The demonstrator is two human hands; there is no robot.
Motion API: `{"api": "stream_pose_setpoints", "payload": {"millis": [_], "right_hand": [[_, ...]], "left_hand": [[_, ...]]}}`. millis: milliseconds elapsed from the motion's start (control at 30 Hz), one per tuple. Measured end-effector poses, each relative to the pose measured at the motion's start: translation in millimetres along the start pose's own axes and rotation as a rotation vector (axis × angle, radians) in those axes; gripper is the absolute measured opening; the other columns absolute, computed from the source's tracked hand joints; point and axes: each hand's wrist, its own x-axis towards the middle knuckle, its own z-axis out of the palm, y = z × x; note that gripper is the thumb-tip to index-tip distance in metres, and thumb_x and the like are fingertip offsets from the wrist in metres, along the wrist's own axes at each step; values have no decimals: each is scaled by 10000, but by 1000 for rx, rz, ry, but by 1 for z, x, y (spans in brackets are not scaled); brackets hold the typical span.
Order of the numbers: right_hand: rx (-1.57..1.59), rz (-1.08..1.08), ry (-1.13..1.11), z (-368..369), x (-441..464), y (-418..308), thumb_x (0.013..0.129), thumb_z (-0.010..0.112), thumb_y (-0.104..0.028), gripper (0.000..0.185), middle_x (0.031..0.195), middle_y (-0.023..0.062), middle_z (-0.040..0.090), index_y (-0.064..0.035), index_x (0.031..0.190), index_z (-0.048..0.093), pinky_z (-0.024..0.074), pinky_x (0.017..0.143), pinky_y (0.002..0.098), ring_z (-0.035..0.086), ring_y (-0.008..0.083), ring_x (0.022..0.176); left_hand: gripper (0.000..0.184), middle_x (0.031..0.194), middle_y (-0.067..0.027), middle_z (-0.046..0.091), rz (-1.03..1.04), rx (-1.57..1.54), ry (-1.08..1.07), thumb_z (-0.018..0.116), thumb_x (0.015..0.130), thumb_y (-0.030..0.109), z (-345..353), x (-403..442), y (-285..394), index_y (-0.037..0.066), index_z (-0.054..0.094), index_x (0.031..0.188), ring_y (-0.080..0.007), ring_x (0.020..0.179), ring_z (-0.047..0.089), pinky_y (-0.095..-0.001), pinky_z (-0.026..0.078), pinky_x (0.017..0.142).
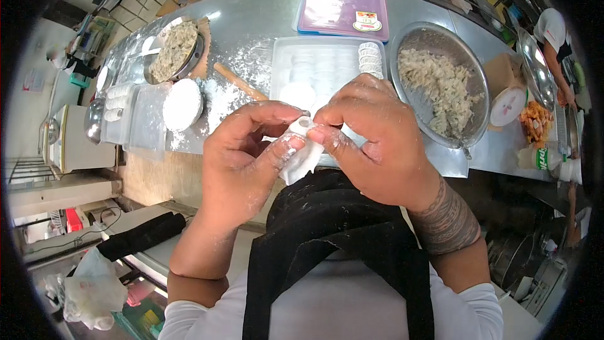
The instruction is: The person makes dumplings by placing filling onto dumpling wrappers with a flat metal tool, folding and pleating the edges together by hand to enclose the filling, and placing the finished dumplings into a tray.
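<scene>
Both hands meet in front of my black apron (340, 220), pinching a soft white dough wrapper (301, 162). My left hand (242, 157) grips its left side between thumb and fingertips. From the other side, my right hand (384, 141) presses the top fold with thumb and forefinger. The wrapper's lower edge hangs loose, and any filling inside is hidden. Just behind the hands lies a clear plastic tray (283, 56), with a row of pleated white dumplings (370, 58) along its right side. Flour dusts the fingers.
A steel bowl (481, 79) of pale shredded filling (437, 82) stands right. A wooden rolling pin (242, 82) lies on the floured metal table (251, 22). Left are a pan of filling (173, 53), a round white stack (182, 107) and dumpling containers (117, 102). A purple-lidded box (336, 3) sits behind.
</scene>
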Motion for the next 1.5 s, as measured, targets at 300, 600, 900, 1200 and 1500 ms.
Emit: {"api": "stream_pose_setpoints", "payload": {"millis": [300, 600, 900, 1200, 1500], "right_hand": [[-64, -64, -4, -34, -19, 15, 875, 721, -189, 123, 900, 68, 662, -91, 950, 715, 404, 835, 427, 587, 296, 877], [47, -73, -24, -55, -32, 26, 865, 729, -178, 117, 894, 78, 666, -77, 924, 715, 415, 811, 427, 587, 296, 874], [-4, -152, -40, -59, -29, 22, 803, 789, -71, 145, 846, 107, 673, -24, 915, 711, 473, 771, 379, 606, 286, 806], [-58, -108, -4, -36, -18, 10, 799, 787, -73, 165, 853, 105, 669, -31, 937, 707, 460, 761, 386, 602, 292, 806], [464, 228, -61, 13, -12, 16, 851, 824, -170, 447, 1095, 102, 672, 3, 1217, 634, 489, 931, 344, 627, 197, 1033]], "left_hand": [[258, 1029, -67, 704, -6, 77, 67, 726, 922, -31, 49, -11, 5, -24, 678, 1175, -95, 907, 646, -238, 533, 783], [235, 1069, -78, 696, 8, 13, 96, 711, 932, -35, 81, -18, 6, -37, 666, 1163, -109, 941, 653, -253, 541, 812], [231, 1080, -91, 703, 40, 83, 178, 710, 930, -27, 84, -26, 2, -35, 660, 1155, -127, 951, 671, -264, 545, 828], [226, 1061, -65, 697, -21, 61, 107, 682, 947, -46, 55, -26, 4, -33, 667, 1172, -95, 925, 653, -236, 526, 790], [350, 1177, -136, 677, 154, 78, 168, 701, 970, 100, 12, -19, -22, -33, 589, 1274, -213, 1112, 654, -354, 513, 994]]}}
